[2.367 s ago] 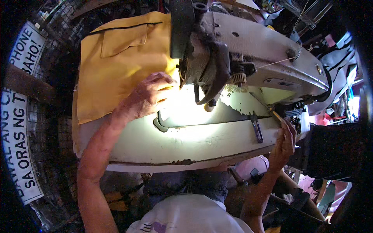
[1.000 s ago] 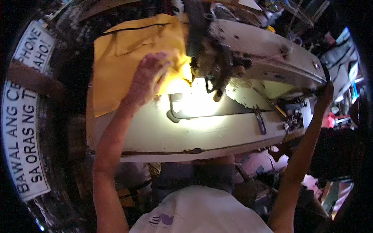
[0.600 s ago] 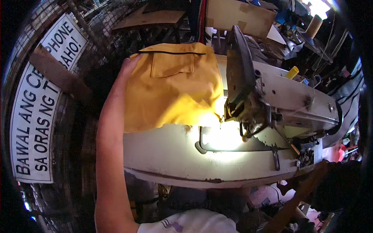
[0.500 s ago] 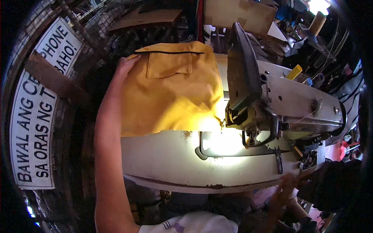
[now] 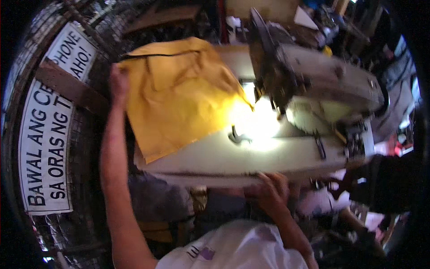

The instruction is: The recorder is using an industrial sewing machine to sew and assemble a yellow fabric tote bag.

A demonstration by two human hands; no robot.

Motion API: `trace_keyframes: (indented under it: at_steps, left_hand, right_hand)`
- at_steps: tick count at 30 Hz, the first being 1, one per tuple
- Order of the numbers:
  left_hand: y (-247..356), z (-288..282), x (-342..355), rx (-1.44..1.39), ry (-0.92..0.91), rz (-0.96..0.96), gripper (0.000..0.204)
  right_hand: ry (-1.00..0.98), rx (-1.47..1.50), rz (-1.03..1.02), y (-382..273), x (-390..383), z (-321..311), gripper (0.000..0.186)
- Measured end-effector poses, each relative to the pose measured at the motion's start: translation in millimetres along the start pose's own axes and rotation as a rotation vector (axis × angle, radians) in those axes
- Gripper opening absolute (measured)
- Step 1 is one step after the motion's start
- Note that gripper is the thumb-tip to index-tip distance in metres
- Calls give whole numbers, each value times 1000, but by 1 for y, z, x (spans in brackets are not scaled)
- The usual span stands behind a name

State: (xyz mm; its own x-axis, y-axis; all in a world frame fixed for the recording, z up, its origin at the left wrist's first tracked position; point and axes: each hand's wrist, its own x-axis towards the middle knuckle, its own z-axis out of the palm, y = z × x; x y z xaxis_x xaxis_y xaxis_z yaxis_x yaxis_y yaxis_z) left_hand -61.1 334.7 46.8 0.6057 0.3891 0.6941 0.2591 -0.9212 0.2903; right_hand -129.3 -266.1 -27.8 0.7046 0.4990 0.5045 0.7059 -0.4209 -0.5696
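Note:
A yellow fabric piece (image 5: 174,103), with a patch pocket and a dark strip along its far edge, lies spread on the sewing table. My left hand (image 5: 119,85) is closed on its far left corner, arm stretched out. The fabric's right edge runs to the needle area of a sewing machine (image 5: 322,67), where lamp glare hides the detail. At the table's front edge is my right hand (image 5: 272,190), slightly blurred, its fingers bent and apart with nothing visible in them. It is well away from the fabric.
The pale sewing table (image 5: 201,163) has a worn, curved front edge. Small tools and dark parts (image 5: 354,150) lie at its right end. A lettered sign (image 5: 47,152) hangs on wire mesh at the left. Clutter and a cardboard panel (image 5: 264,11) stand behind.
The fabric has swung left and turned, its near left corner now toward the table's front edge. My left hand moved left with it. My right hand rose from lower right to the table edge.

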Motion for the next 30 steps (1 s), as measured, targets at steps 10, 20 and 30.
trace_keyframes:
  at_steps: [10,20,30]
  left_hand:
    - [155,-249,-307,-291,-425,-919,39]
    - [211,-226,-278,109,-272,-467,46]
    - [245,-48,-169,-20,-619,449,39]
  right_hand:
    - [182,-137,-240,16,-36,71,53]
    - [-85,-140,-398,17,-21,20,33]
    - [10,-3,-302,3,-18,19,35]
